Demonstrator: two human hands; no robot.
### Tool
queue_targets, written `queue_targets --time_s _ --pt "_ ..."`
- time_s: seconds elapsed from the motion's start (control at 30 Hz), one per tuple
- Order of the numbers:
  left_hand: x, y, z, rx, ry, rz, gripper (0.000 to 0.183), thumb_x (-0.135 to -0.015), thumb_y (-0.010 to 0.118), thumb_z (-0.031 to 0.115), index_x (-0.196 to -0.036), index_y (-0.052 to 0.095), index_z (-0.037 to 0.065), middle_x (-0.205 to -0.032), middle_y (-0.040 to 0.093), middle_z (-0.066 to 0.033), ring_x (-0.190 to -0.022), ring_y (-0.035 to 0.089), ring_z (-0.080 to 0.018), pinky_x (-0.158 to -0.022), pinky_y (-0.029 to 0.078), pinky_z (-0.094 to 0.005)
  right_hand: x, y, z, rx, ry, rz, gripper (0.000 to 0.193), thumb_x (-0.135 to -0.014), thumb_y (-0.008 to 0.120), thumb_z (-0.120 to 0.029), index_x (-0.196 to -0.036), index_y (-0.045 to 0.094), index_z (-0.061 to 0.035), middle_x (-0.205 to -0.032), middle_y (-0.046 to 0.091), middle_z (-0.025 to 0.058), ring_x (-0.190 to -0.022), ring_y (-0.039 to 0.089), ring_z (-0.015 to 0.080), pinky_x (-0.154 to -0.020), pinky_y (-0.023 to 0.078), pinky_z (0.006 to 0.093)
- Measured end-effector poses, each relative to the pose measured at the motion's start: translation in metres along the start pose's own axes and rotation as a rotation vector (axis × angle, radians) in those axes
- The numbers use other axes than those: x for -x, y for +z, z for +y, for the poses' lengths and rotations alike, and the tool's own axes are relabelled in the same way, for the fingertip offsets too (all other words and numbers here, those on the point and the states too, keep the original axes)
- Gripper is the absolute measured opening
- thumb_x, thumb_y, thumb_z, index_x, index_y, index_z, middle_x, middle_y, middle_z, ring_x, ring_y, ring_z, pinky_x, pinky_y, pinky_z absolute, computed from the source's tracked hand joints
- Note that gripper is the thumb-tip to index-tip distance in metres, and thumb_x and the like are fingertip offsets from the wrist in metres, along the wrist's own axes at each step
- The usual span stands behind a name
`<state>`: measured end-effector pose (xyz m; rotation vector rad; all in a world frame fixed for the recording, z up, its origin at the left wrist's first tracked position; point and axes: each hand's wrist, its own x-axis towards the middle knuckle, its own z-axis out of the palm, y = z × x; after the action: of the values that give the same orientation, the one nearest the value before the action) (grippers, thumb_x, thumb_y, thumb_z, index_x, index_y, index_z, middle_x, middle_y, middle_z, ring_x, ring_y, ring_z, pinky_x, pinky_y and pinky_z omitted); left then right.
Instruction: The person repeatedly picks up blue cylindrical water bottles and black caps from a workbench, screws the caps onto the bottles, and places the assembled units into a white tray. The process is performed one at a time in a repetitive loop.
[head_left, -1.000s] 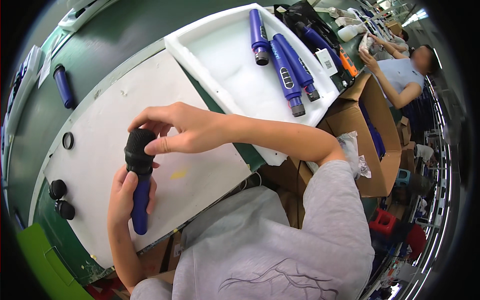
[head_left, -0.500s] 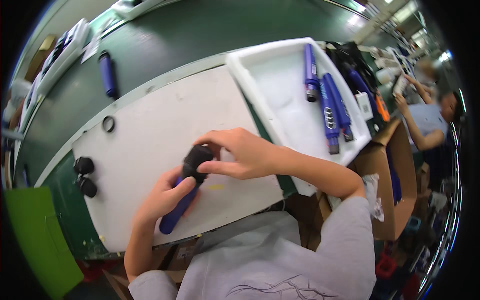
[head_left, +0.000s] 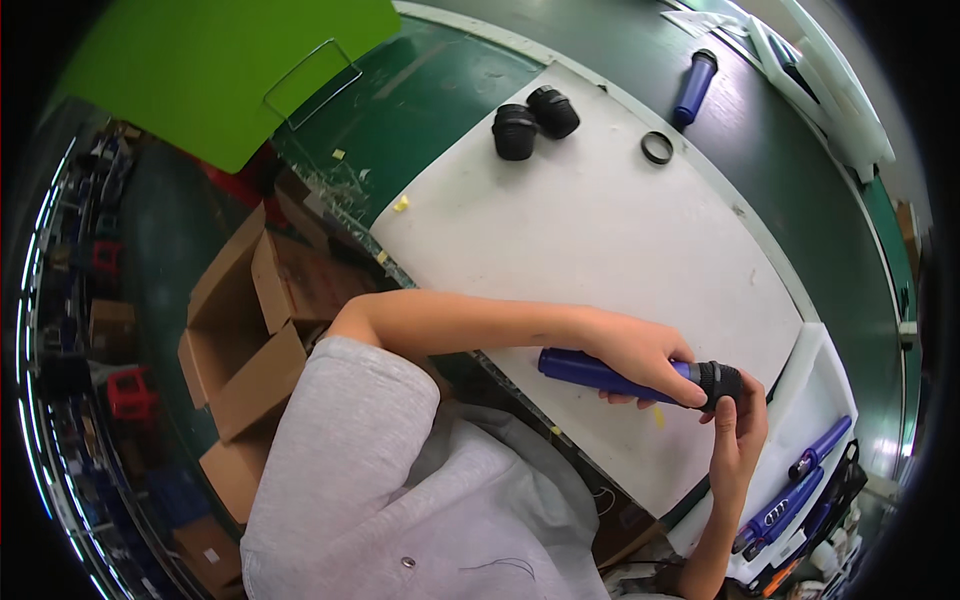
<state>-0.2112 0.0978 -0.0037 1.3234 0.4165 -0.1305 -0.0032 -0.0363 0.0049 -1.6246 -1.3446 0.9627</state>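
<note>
A blue-bodied microphone (head_left: 578, 368) lies across my hands above the white work board (head_left: 520, 235). My left hand (head_left: 640, 362) is wrapped round its blue body near the upper end. The fingers and thumb of my right hand (head_left: 738, 440) grip the black mesh head (head_left: 722, 384), which sits at the end of that body. Whether head and body are fully joined is hidden by the fingers. Two black microphone heads, one nearer (head_left: 515, 132) and one beside it (head_left: 553, 111), stand at the board's far left part. A black ring (head_left: 657, 148) lies farther right.
Another blue microphone (head_left: 696, 88) lies on the green surface beyond the board. At right, a white foam tray (head_left: 815, 375) holds several blue microphone bodies (head_left: 775, 512). Open cardboard boxes (head_left: 240, 330) stand at left, below a bright green panel (head_left: 220, 70).
The view has swung to the left, so the board and tray appear farther right. Both hands keep hold of the microphone, which now points rightward in the picture.
</note>
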Motion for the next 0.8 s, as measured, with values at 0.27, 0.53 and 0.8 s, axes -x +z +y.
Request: queue_targets --time_s 0.27,0.53,0.8 --pt "-0.006 -0.009 -0.016 0.04 0.109 -0.044 0.05 -0.093 0.061 0.05 -0.099 0.062 0.0 -0.072 0.061 -0.0066 -0.052 0.059 -0.0159 -0.046 0.05 -0.0306 -0.006 0.007 0.007 -0.017 -0.127 -0.046 0.055 -0.103 0.054 -0.03 -0.145 0.04 0.0029 -0.11 0.058 0.0103 -0.09 0.056 0.0156 -0.077 0.047 0.0291" --pt "-0.007 -0.011 -0.017 0.073 0.096 -0.044 0.05 -0.094 0.059 0.05 -0.098 0.062 0.001 -0.073 0.06 -0.0075 -0.051 0.059 -0.0162 -0.046 0.05 -0.0306 -0.01 0.009 0.008 -0.083 -0.113 -0.046 0.056 -0.102 0.056 -0.028 -0.146 0.038 0.0013 -0.114 0.059 0.0132 -0.09 0.063 0.0201 -0.076 0.049 0.0314" --pt "-0.011 -0.008 -0.017 0.111 0.095 -0.064 0.052 -0.094 0.058 0.053 -0.1 0.062 0.002 -0.072 0.059 -0.0067 -0.05 0.058 -0.0153 -0.044 0.049 -0.0285 -0.009 0.003 0.003 -0.088 -0.096 -0.089 0.056 -0.102 0.055 -0.024 -0.148 0.034 0.0013 -0.114 0.061 0.014 -0.089 0.064 0.0204 -0.076 0.049 0.0309"
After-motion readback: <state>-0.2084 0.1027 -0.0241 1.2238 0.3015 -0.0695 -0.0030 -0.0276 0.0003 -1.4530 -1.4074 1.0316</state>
